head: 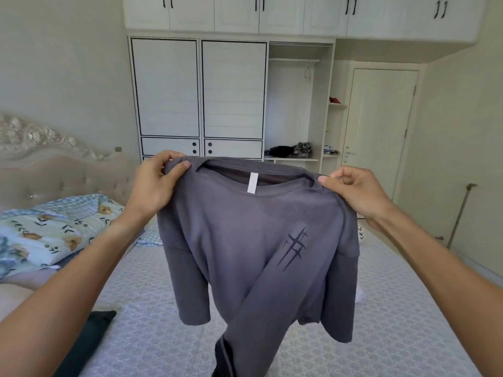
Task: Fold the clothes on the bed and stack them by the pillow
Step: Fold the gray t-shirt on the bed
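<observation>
A grey T-shirt with a dark slash print on the chest hangs in the air above the bed, its white neck label facing me. My left hand pinches its left shoulder and my right hand pinches its right shoulder. The hem twists toward the lower middle, where it meets a darker garment. A dark green cloth lies on the bed at the lower left. A floral pillow lies at the left by the headboard.
A white wardrobe stands past the bed, with an open shelf section holding clothes. A closed door is at the right. A stick leans against the right wall. A pink cover lies at the left edge.
</observation>
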